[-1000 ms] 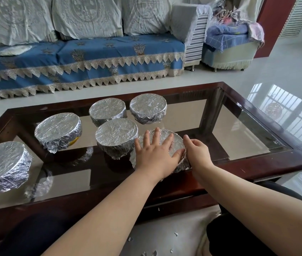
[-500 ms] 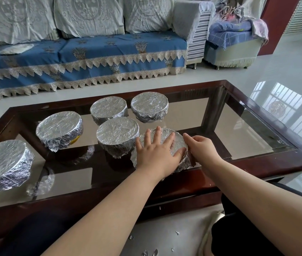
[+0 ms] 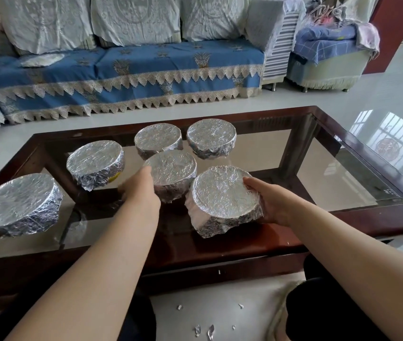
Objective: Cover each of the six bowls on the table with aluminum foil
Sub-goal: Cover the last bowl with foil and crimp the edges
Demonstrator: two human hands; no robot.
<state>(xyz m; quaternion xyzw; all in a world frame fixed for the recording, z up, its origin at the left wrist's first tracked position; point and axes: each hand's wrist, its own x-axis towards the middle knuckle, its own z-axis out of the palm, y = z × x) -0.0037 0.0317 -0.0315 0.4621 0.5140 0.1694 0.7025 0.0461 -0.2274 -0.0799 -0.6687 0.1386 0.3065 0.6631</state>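
Note:
Six bowls wrapped in crinkled aluminum foil stand on the glass-topped table (image 3: 343,183). The nearest bowl (image 3: 222,195) is tipped toward me, and my right hand (image 3: 269,205) grips its right side. My left hand (image 3: 141,190) is off that bowl and lies against the left side of the middle bowl (image 3: 173,171); its fingers curl down out of sight. Two bowls (image 3: 158,140) (image 3: 211,136) sit in the back row. Another bowl (image 3: 95,161) is left of centre, and the last bowl (image 3: 18,203) is at the far left.
The table's dark wooden frame (image 3: 377,217) runs along the near and right edges. Small foil scraps (image 3: 204,331) lie on the floor by my knees. A sofa with a blue cover (image 3: 126,70) stands beyond the table, and an armchair (image 3: 328,52) is at the back right.
My left hand lifted off the top of the nearest bowl and moved left to the middle bowl. My right hand wrapped around the nearest bowl's right side, and that bowl tipped toward me.

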